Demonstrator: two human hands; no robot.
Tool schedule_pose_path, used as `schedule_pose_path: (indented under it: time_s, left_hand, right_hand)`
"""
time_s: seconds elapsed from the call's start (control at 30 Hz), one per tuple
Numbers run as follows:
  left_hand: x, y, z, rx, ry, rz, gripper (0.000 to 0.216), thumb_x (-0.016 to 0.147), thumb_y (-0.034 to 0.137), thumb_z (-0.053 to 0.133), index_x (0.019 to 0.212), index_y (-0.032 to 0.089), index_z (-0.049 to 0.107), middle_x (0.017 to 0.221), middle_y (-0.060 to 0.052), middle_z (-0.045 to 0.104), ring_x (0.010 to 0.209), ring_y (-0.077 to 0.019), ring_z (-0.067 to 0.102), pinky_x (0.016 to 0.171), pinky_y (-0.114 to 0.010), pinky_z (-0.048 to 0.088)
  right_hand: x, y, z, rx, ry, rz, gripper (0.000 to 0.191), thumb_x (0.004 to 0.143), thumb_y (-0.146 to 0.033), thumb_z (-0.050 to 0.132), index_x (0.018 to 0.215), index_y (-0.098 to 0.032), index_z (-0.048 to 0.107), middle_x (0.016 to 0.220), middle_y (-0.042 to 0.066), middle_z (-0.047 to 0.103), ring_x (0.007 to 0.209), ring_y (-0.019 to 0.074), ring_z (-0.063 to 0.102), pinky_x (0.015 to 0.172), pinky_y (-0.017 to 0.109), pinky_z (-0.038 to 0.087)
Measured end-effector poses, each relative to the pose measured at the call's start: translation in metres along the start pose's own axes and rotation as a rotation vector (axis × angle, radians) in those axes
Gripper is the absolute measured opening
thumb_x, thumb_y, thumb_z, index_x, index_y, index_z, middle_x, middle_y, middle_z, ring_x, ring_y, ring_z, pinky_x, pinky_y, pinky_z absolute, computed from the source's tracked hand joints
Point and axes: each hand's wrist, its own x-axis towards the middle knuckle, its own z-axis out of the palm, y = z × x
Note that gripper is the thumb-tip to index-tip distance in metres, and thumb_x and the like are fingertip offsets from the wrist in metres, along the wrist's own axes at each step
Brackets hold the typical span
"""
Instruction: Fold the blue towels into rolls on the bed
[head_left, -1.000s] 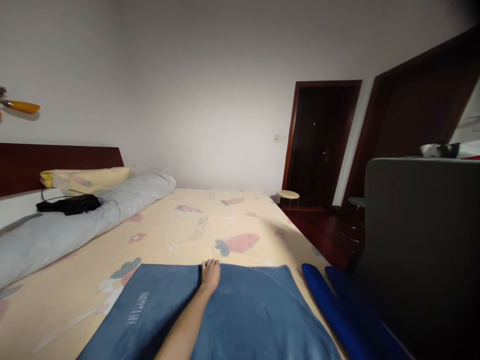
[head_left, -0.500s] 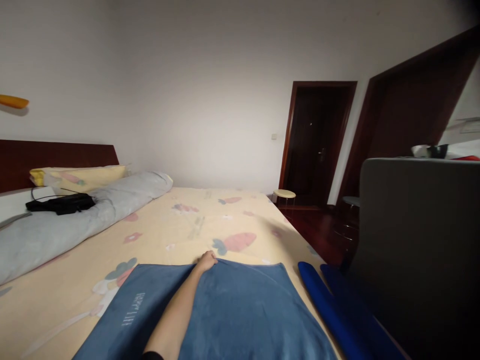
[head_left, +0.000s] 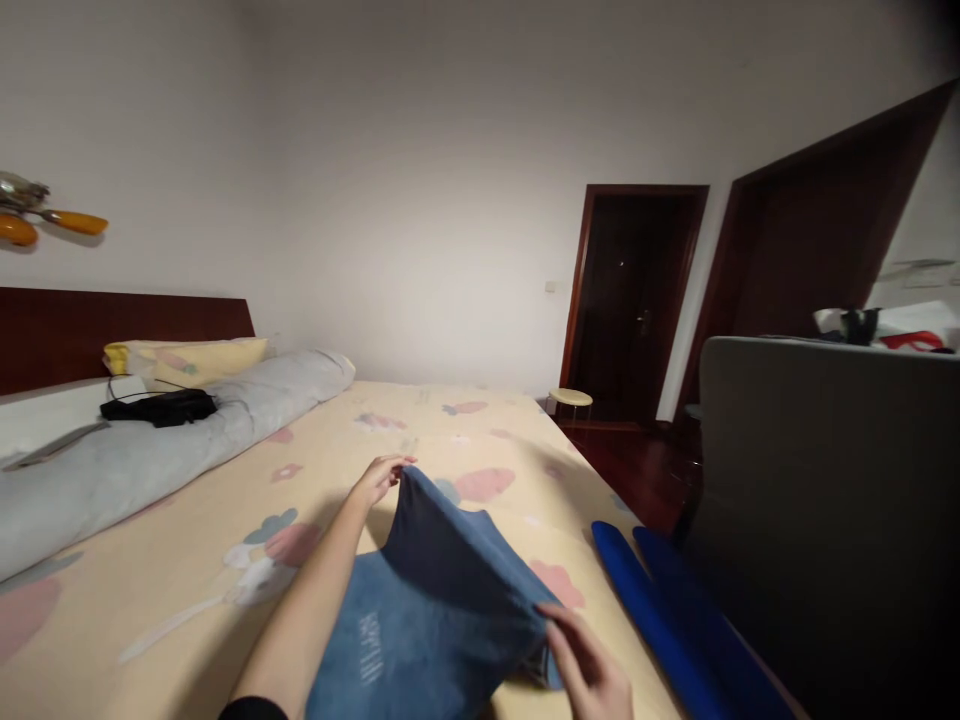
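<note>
**Blue towel raised at two edges over the bed**

The blue towel (head_left: 450, 590) hangs in a fold between the two hands, its far edge lifted clear of the bed (head_left: 337, 440) and its near part, with pale lettering, lying on the flowered sheet. The left hand (head_left: 381, 478) has its grip pressed together on the raised far edge, fingertips pinching the cloth at the peak of the fold. The right hand (head_left: 592, 672), lower and nearer the camera, has its grip closed on the towel's right-hand corner, with the thumb on top.

Just to the right of the right grip, two dark blue rolls (head_left: 660, 610) lie side by side along the bed's edge, and beyond them stands a tall grey panel (head_left: 825, 500). Well to the left of the left grip, a rolled grey quilt (head_left: 150, 450) stretches along the bed with a black pouch (head_left: 161, 407) on it and a yellow pillow (head_left: 187, 360) behind. Far beyond both grips, a small round stool (head_left: 570, 398) stands by a dark doorway (head_left: 637, 300).
</note>
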Motion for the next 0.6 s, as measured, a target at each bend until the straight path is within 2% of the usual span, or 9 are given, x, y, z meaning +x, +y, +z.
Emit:
schedule_pose_path:
  time_s: [0.1,0.17,0.23,0.33,0.47,0.6]
  left_hand:
    - [-0.026,0.035,-0.026,-0.092,-0.062,0.089,0.035,0.063,0.036,0.079,0.090,0.014,0.073,0.087,-0.007,0.074,0.075,-0.0160,0.065,0.068,-0.026,0.046]
    - [-0.045,0.056,-0.040,-0.122,-0.103,0.137,0.042,0.057,0.035,0.082,0.093,0.014,0.074,0.090,-0.009,0.075,0.077,-0.0174,0.066,0.070,-0.027,0.046]
    - [-0.064,0.075,-0.051,-0.135,-0.123,0.180,0.048,0.054,0.034,0.084,0.097,0.014,0.074,0.094,-0.010,0.075,0.081,-0.0185,0.067,0.076,-0.029,0.048]
    - [-0.089,0.098,-0.064,-0.137,-0.089,0.245,0.052,0.052,0.032,0.087,0.098,0.013,0.073,0.093,-0.010,0.076,0.084,-0.0187,0.068,0.082,-0.030,0.048]
    - [-0.116,0.117,-0.074,-0.104,0.012,0.319,0.047,0.053,0.032,0.088,0.093,0.012,0.074,0.085,-0.008,0.076,0.078,-0.0174,0.067,0.078,-0.029,0.049]
    - [-0.138,0.127,-0.079,-0.059,0.097,0.360,0.046,0.053,0.037,0.088,0.090,0.014,0.075,0.081,-0.007,0.076,0.074,-0.0181,0.066,0.070,-0.028,0.049]
  right_hand:
    - [0.051,-0.016,-0.014,0.218,0.022,0.117,0.039,0.063,-0.051,0.077,0.085,-0.018,0.073,0.086,0.009,0.075,0.076,0.0235,0.071,0.067,0.029,0.059]
    - [0.082,-0.025,-0.020,0.262,0.015,0.118,0.044,0.059,-0.051,0.080,0.086,-0.018,0.073,0.080,0.009,0.075,0.071,0.0227,0.070,0.064,0.030,0.059]
    - [0.109,-0.032,-0.024,0.284,-0.025,0.088,0.047,0.060,-0.052,0.080,0.091,-0.018,0.072,0.078,0.008,0.074,0.071,0.0220,0.069,0.064,0.031,0.058]
    - [0.143,-0.041,-0.028,0.289,-0.075,0.017,0.050,0.062,-0.053,0.079,0.095,-0.017,0.071,0.079,0.008,0.074,0.073,0.0217,0.069,0.067,0.032,0.058]
    - [0.175,-0.052,-0.029,0.244,-0.105,-0.077,0.048,0.062,-0.057,0.077,0.088,-0.017,0.073,0.087,0.010,0.075,0.079,0.0238,0.070,0.071,0.035,0.059]
    - [0.193,-0.063,-0.028,0.201,-0.121,-0.117,0.050,0.063,-0.061,0.075,0.088,-0.017,0.074,0.088,0.010,0.076,0.079,0.0246,0.070,0.074,0.037,0.059]
